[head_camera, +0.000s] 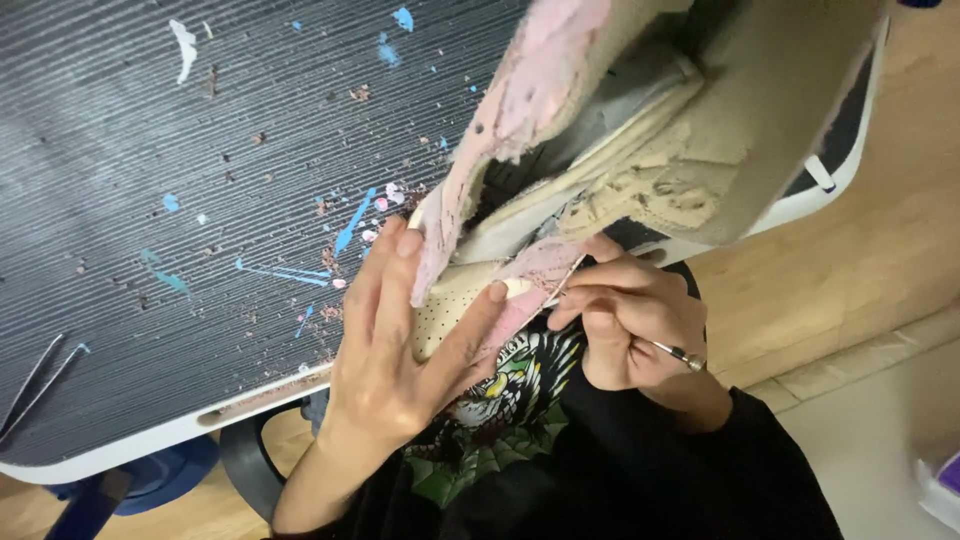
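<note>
Shoe (640, 150), worn and half taken apart, fills the space above both hands, held up off the ribbed grey mat (150, 200) and tilted toward the camera. Its outer skin is a dirty cream, with a perforated toe panel (450, 300) sitting right under the left hand's thumb. A thick layer of pink foam (520, 90) runs up the edge nearest that hand, frayed and crumbling, and rough beige fibres (like torn lining) bulge from the panel above the right hand. A dark opening between the pink edge and the cream layers shows the inside.

The left hand (400, 350) grips the toe end: its fingers wrap round the pink edge from the far side while the thumb presses flat on the perforated panel, so it is firmly clasped on the shoe. The right hand (630, 320) is closed round a thin metal tool (675, 353), pinched like a pen between thumb and 2 fingers; the shaft's ringed end pokes out past the knuckles, and the tip end goes up to a loose pink flap just beside the left thumb. Whether the tip touches the flap cannot be told.

Left of the left-hand grip, the mat is strewn with pink crumbs, brown specks and blue paint streaks (350, 225). Far off from both hands, at the mat's near-left edge, lie tweezers (35, 385). Below the hands shows a black shirt with a green print (500, 400).
</note>
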